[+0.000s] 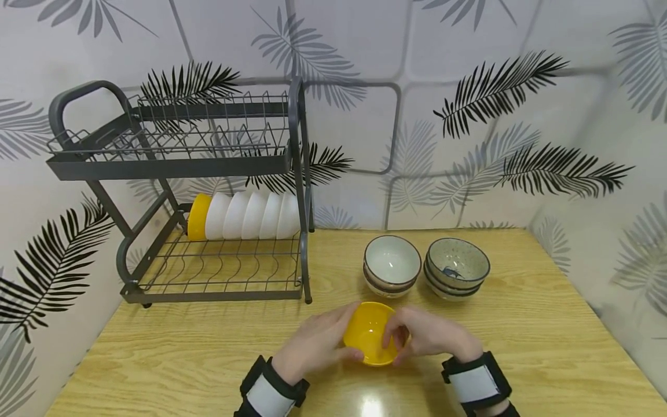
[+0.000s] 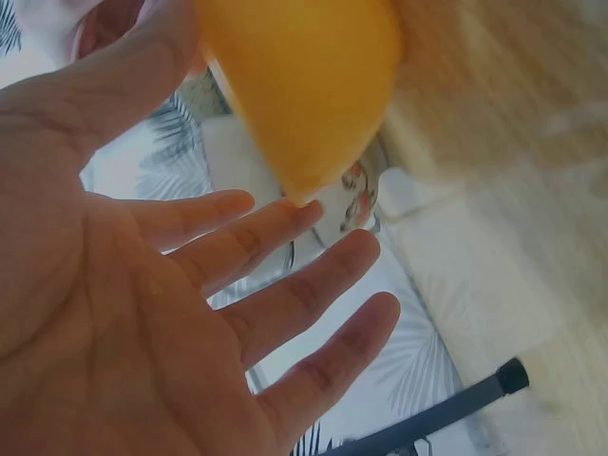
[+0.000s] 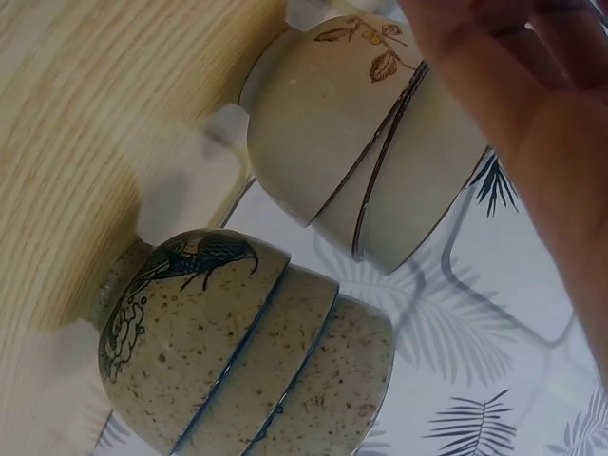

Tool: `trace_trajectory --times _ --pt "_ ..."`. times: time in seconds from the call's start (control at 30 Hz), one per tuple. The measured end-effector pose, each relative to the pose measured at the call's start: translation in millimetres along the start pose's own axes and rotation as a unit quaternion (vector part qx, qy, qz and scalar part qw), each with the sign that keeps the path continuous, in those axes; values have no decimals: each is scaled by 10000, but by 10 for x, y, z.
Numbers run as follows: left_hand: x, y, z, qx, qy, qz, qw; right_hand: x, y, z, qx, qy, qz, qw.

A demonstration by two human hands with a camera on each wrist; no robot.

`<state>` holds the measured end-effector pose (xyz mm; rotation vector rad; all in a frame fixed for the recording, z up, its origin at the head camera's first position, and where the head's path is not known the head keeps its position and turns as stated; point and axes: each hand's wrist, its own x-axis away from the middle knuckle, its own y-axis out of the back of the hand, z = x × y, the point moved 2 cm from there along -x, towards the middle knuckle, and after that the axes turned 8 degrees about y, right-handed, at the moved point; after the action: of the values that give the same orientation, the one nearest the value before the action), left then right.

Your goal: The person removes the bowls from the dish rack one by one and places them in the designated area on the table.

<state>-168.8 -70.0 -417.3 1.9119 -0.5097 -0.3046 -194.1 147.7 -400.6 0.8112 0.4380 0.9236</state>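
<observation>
Left hand [image 1: 315,341]: spread straight-fingered at nine o'clock
Right hand [image 1: 429,334]: pinched rim at three o'clock
Yellow bowl [image 1: 365,331]: sat between both hands
Bowl handling: apparently at gripping stage
Next move: seemingly called for firmer left hold
White-lined bowls [image 1: 392,259]: stood stacked past twelve
Speckled bowls [image 1: 461,260]: stacked at two
Rack [image 1: 213,296]: stood at ten

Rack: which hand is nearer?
Left. Left hand is in front and right of the rack; right hand is farther right, at the right rim of the front yellow bowl.
</observation>
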Motion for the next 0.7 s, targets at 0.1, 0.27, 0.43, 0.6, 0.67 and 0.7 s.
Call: trace_trajectory --times 0.1,0.27,0.43,0.6,0.67,0.7 --pt "-14 -43 -37 -125 -25 -71 9999 53 32 -46 -177 81 35 9998" --pt "-44 -109 -116 11 -67 -66 10000 165 106 -67 410 -162 -376 9983" --pt "-46 -178 -185 57 284 88 9995 255 138 -84 759 -686 -501 9935" --pt "-47 -220 -205 93 551 153 9983 311 165 -111 465 -947 -387 9937" --pt "-58 -233 -203 124 583 148 9981 314 166 -110 459 -1208 -363 9909" --pt "-65 -240 -202 127 585 139 9981 313 166 -113 491 -1326 -356 9893"
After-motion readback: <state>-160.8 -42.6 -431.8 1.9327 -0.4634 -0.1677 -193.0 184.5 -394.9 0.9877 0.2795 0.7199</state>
